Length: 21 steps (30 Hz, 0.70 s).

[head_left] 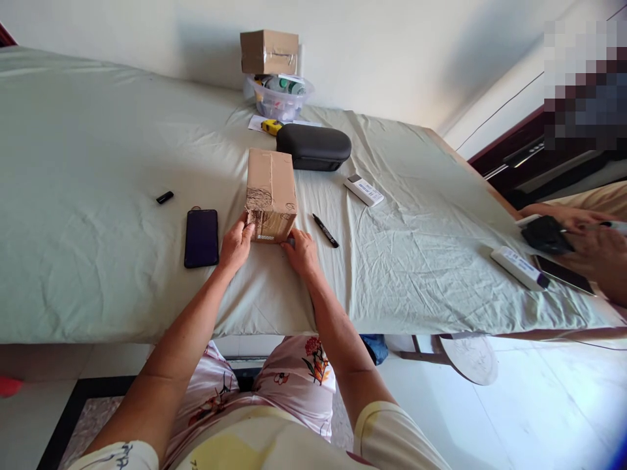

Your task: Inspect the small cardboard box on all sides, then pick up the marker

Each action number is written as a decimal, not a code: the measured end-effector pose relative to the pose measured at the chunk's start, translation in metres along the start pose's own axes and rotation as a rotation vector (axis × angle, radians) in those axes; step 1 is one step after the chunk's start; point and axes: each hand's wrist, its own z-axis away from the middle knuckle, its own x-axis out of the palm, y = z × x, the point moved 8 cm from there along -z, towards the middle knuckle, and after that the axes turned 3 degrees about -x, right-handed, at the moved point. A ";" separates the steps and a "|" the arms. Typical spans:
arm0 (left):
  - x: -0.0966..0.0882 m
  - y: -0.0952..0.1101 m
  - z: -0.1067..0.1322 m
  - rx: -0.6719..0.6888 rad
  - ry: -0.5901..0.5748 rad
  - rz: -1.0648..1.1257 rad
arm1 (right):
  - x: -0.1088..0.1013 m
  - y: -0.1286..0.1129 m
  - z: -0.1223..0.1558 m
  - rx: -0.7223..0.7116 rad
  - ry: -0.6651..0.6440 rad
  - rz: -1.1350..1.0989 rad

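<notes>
At twelve o'clock from the lap, a brown box sits on green cloth. The left hand and right hand hold on to its near corners, probably so it won't slide.

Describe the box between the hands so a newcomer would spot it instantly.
On the pale green cloth, look between the left hand and the right hand. There sits a brown box. Unlike the other box near the wall, it shows dark scribbles on its top.
</notes>
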 end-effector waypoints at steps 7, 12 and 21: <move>-0.007 -0.001 -0.001 -0.014 0.044 -0.016 | -0.001 -0.004 0.000 -0.048 0.008 -0.097; -0.013 0.004 -0.002 0.000 0.050 0.038 | 0.000 -0.009 0.000 -0.074 -0.005 -0.135; -0.014 0.001 -0.002 0.024 0.067 0.070 | -0.006 -0.013 0.003 -0.054 -0.012 -0.279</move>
